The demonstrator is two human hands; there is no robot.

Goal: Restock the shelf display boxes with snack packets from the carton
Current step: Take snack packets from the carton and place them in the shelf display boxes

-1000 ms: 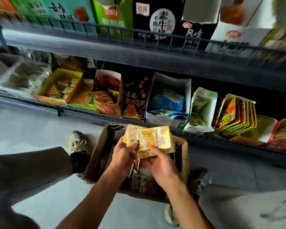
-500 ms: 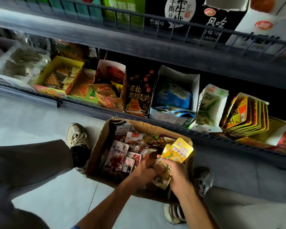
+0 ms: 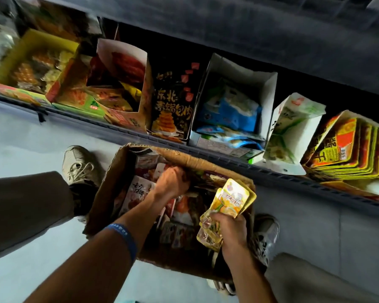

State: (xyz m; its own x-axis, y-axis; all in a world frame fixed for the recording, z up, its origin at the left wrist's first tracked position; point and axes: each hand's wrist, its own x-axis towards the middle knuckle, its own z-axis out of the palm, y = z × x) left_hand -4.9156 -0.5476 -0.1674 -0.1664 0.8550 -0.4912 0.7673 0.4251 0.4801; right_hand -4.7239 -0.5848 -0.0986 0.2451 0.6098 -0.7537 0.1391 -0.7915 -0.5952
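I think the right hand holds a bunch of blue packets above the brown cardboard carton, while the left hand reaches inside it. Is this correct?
Not quite: in the head view the packets gripped by the right hand are yellow packets, not blue. The left hand does reach into the brown cardboard carton.

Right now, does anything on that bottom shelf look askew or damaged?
Yes. The white and green display box leans left against the blue-packet box, and the carton on the floor has a torn, ragged rim.

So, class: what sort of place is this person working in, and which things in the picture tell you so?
Most likely a shop aisle, perhaps a convenience store. A low shelf carries open display boxes of packaged snacks, and a cardboard carton of mixed packets sits on the floor. The right hand grips yellow packets.
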